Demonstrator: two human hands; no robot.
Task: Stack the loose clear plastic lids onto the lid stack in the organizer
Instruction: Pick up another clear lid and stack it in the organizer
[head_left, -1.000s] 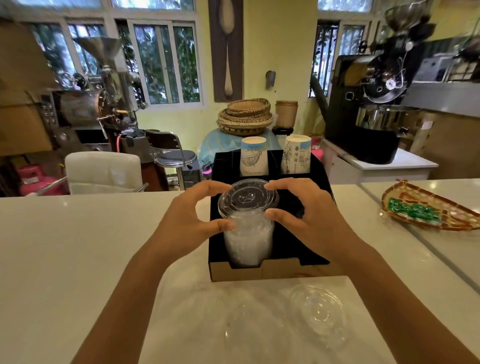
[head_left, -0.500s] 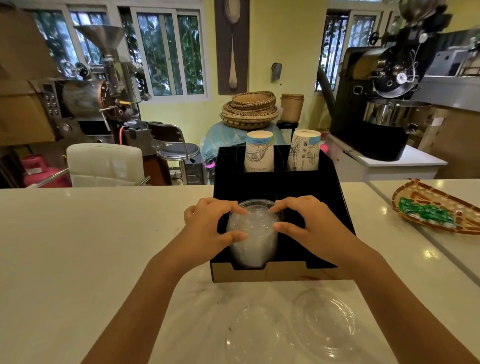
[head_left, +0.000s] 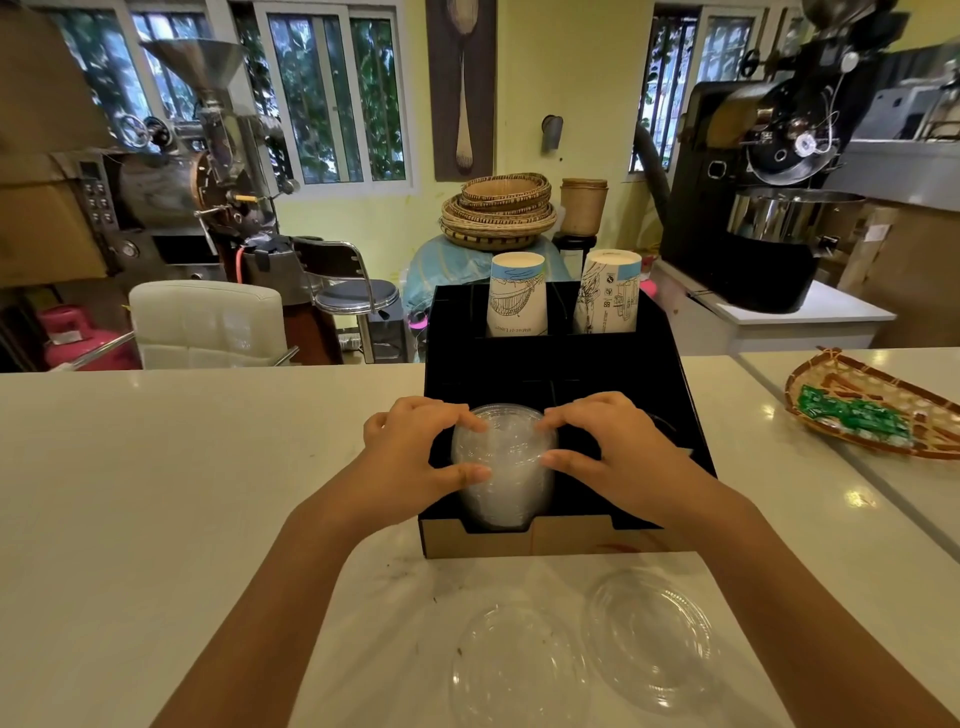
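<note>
Nearest me, two loose lids lie flat on the surface: one in the middle, the other just right of it. Beyond them sits the black organizer, its front edge close to the lids. In its front left compartment the lid stack stands upright. My left hand and right hand both clasp the top of that stack, fingers curled over its rim from either side. Farther back, two paper cups stand in the rear compartments.
</note>
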